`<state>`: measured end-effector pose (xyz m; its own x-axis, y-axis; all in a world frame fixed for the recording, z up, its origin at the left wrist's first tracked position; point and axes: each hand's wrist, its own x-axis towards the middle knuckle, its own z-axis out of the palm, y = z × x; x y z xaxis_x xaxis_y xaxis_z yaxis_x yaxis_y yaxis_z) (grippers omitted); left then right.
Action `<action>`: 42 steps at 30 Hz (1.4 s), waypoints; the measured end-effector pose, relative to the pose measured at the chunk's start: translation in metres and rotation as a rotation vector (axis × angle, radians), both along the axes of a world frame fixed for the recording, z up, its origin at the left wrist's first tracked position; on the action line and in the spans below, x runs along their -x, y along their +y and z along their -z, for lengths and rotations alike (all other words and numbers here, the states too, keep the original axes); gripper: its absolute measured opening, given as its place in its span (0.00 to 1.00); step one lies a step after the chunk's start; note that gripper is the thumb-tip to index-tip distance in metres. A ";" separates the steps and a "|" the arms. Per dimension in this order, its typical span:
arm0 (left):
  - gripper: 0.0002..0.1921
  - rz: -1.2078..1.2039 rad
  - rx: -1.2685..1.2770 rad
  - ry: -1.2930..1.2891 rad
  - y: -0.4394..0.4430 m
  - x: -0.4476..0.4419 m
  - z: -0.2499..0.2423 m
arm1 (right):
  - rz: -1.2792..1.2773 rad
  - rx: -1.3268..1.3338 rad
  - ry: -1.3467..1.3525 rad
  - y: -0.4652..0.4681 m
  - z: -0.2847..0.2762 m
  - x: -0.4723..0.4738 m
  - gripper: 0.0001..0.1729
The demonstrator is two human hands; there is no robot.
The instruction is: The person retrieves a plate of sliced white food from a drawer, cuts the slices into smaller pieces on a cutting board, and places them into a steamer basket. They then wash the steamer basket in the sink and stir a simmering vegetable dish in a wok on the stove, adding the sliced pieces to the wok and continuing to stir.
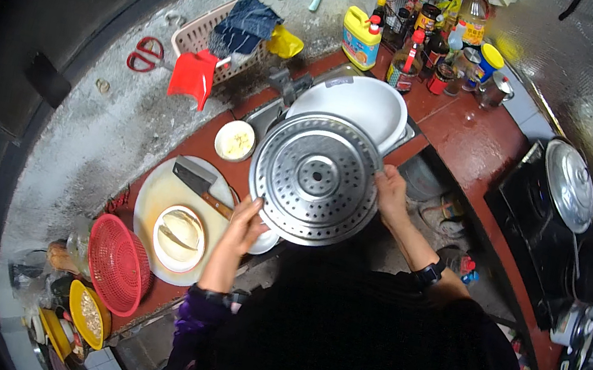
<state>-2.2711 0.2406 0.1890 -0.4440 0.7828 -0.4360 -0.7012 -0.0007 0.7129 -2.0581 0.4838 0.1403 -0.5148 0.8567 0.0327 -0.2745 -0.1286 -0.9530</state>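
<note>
A round, perforated metal steamer tray is held between both hands in front of the body. My left hand grips its lower left rim, thumb on top. My right hand grips its right rim. Behind the tray, partly covered by it, a large white basin rests over the sink area. To the left, a round cutting board bears a cleaver with a wooden handle and a white bowl holding something pale. A small white bowl with yellowish pieces stands beyond the board.
A red plastic colander and a yellow bowl stand at the left. Sauce bottles and a yellow jug crowd the back corner. On the right, a lidded pot sits on the black stove. Red scissors hang on the wall.
</note>
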 end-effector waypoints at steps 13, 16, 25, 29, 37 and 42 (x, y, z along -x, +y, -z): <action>0.15 -0.408 0.211 -0.082 0.052 -0.047 0.025 | 0.149 0.405 -0.592 0.198 0.090 0.051 0.35; 0.18 -0.433 0.059 -0.031 0.048 -0.037 0.034 | 0.272 0.315 -0.173 0.193 0.075 -0.001 0.30; 0.13 -0.464 0.071 -0.258 0.077 -0.017 0.055 | 0.703 0.613 -0.203 0.167 0.073 -0.202 0.24; 0.14 -0.493 0.033 -0.270 0.101 -0.014 0.056 | 0.851 0.542 -0.188 0.187 0.109 -0.231 0.22; 0.15 -0.555 0.113 -0.212 0.135 -0.008 0.062 | 0.904 -0.941 -0.925 0.225 0.005 -0.166 0.39; 0.13 -0.561 0.155 -0.205 0.153 -0.002 0.062 | -0.140 -0.609 -0.205 0.260 -0.039 0.060 0.14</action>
